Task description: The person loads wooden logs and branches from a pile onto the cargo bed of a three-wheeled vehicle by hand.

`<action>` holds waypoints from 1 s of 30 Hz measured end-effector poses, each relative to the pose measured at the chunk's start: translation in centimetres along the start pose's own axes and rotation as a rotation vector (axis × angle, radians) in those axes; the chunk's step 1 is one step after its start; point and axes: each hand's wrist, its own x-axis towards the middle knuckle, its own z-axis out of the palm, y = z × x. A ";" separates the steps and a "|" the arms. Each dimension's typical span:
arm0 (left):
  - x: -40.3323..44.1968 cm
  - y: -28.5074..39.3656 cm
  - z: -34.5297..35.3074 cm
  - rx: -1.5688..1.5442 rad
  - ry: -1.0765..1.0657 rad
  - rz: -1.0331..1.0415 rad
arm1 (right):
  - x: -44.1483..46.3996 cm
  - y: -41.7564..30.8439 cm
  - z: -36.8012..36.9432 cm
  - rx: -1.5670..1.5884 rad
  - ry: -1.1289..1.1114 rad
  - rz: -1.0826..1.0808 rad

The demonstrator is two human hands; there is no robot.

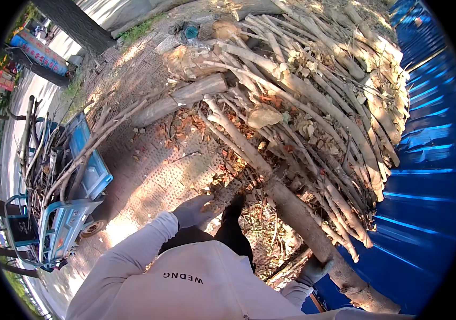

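My right hand (313,271), in a grey glove, is at the lower right against the thick near part of a long log (297,213). Its fingers close on the log's side and are partly hidden. The log slants from the lower right up to the middle, where it forks into thinner limbs over the woodpile. My left hand (193,210), gloved in grey too, hangs above the paving beside my dark trousers. It holds nothing, and its fingers are stretched out.
A large pile of branches (313,101) lies at the upper right, along a blue corrugated metal wall (420,213). A thick cut log (182,100) rests on the brick paving. On the left stands a blue cart (73,218) loaded with branches. A tree trunk (76,24) rises behind.
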 end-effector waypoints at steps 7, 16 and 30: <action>-2.9 -2.5 1.0 -0.080 0.297 0.494 | -4.2 -6.1 12.2 0.014 -0.275 -0.254; -17.3 -5.8 -10.1 0.204 0.763 0.729 | -14.9 -5.5 26.9 0.012 -0.762 -0.199; -27.9 -17.9 -13.6 -0.312 0.835 0.657 | -44.7 3.0 62.7 -0.217 -1.486 -0.699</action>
